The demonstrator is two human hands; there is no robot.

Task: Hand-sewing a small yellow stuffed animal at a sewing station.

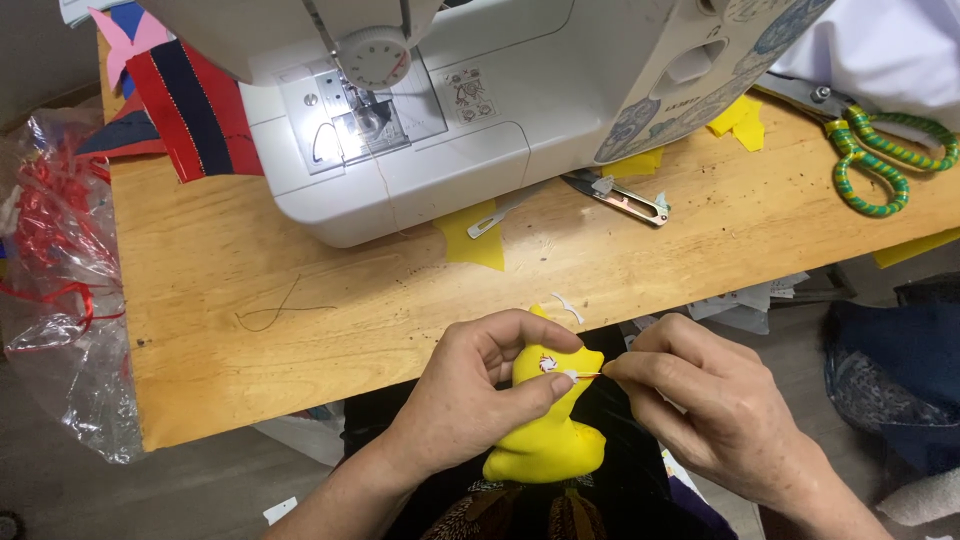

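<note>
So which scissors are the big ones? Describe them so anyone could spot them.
Start at the white sewing machine on the wooden table and look to its right. The scissors lie there, handles wrapped in green and yellow cord, unlike the plain metal snips nearer the machine.

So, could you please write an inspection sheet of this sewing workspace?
Surface: wooden table, loose dark thread on it.
Job's things: yellow stuffed fabric toy; thin needle at its top.
Clutter: white sewing machine, green-handled scissors, metal thread snips, yellow fabric scraps, clear plastic bag with red ribbon.
Grippers: left hand grips toy; right hand pinches needle.
Cables: nothing seen.
Surroundings: grey floor.
</note>
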